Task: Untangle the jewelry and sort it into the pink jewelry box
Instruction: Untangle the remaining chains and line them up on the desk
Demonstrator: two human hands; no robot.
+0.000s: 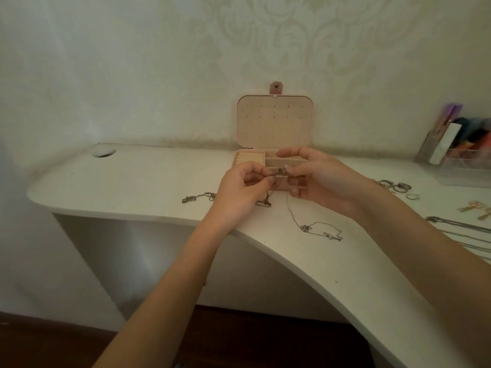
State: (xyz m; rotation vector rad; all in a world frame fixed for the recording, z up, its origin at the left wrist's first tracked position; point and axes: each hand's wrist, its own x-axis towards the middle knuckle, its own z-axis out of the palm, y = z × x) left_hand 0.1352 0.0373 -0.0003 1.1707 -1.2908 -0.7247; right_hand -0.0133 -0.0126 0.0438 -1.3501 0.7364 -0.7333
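The pink jewelry box [273, 120] stands open on the white desk [138, 181], lid upright against the wall. In front of it my left hand [243, 191] and my right hand [318, 179] pinch a tangled knot of thin chains [279, 171] between thumbs and fingers. From the knot one chain hangs down to a small round pendant [304, 228] and trails on the desk. A second darker chain [264, 203] drops below my left hand. Another loose chain [198, 197] lies left of my hands.
Several rings [396, 186] lie right of the box, gold earrings [475, 208] farther right, and long silver chains [462, 229] at the right edge. A clear organiser [465, 155] with cosmetics stands at the back right. The desk's curved front edge runs below my forearms.
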